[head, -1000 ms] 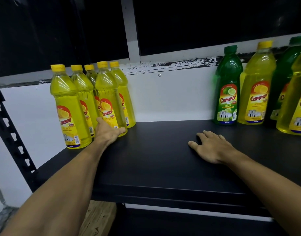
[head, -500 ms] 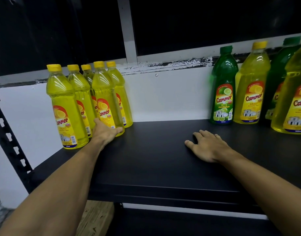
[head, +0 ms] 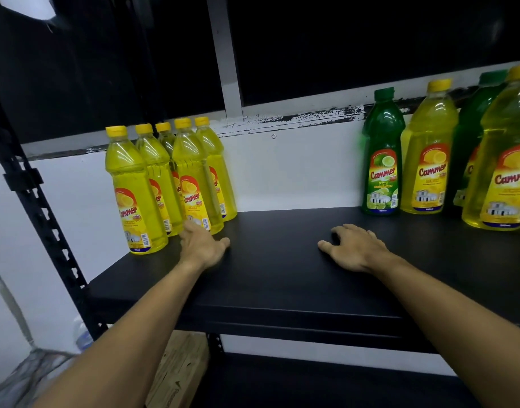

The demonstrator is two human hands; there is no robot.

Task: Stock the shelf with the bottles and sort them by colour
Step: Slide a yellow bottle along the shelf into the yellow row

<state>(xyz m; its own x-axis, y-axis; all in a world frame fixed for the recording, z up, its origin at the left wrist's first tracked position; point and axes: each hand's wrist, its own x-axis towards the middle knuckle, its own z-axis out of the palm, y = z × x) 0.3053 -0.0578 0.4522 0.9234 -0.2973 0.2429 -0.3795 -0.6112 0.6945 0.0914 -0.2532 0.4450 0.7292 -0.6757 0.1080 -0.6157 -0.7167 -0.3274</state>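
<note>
Bottles stood in two groups on the black shelf (head: 282, 278), and nearest to us were our own two forearms reaching in over its front edge. Our left hand (head: 204, 245) lay low on the shelf board at the foot of the left-hand group, thumb stretched out to the right along the surface, fingers reaching forward and touching the base of the front yellow bottle (head: 197, 184); whether they curled round it we could not tell. Our right hand (head: 354, 245) rested palm down on the bare middle of the board, fingers relaxed and slightly spread, holding nothing, well apart from any bottle.

Beyond the left hand stood a tight cluster of five yellow bottles with yellow caps, all upright; the leftmost yellow bottle (head: 133, 189) stood a little nearer us than the rest, and the others were packed behind and beside it toward the wall.

On the right side the colours were mixed. A large yellow bottle (head: 506, 160) stood nearest at the frame's edge; behind it a green lime bottle (head: 382, 160), another yellow bottle (head: 429, 154) just beside that, and a second green bottle (head: 476, 125) partly hidden between the yellow ones.

Farthest back ran the white wall (head: 297, 172) with a scuffed ledge, and dark panels above. A black slotted upright (head: 38, 201) framed the left end.
</note>
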